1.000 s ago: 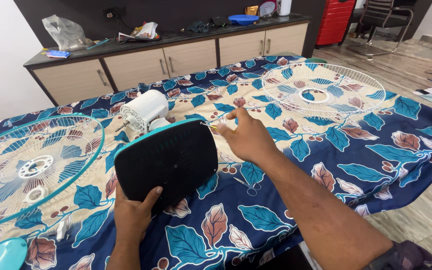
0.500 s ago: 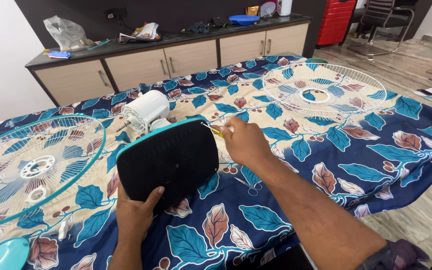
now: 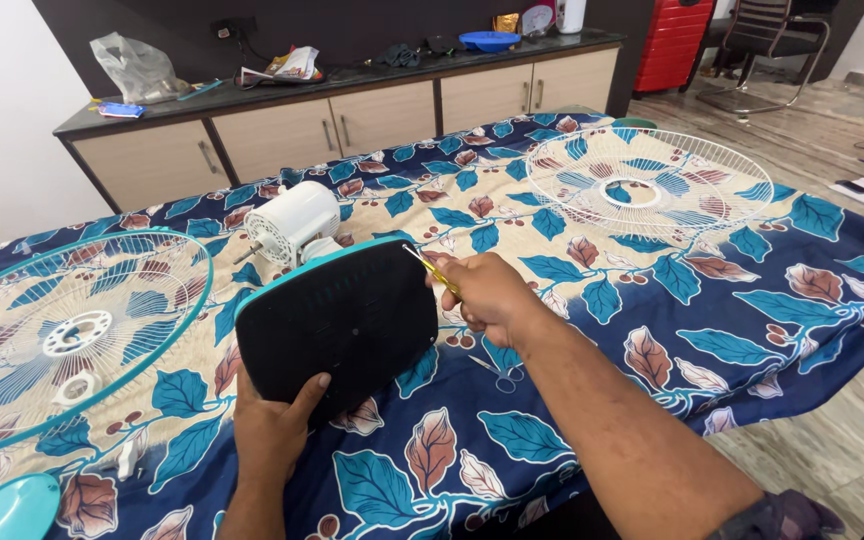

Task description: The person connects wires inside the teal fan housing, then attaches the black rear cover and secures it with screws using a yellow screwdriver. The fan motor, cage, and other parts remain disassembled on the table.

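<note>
Head view: screwdriver (image 3: 432, 270) tip up-left.

— What packages stood on the far counter?
— A crumpled clear plastic bag (image 3: 134, 66) at the far left, and a colourful printed packet (image 3: 294, 62) lay to its right.
— Any screens?
— None visible.

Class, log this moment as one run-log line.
left hand: holds black fan base | right hand: grips yellow screwdriver, tip at base edge
</note>
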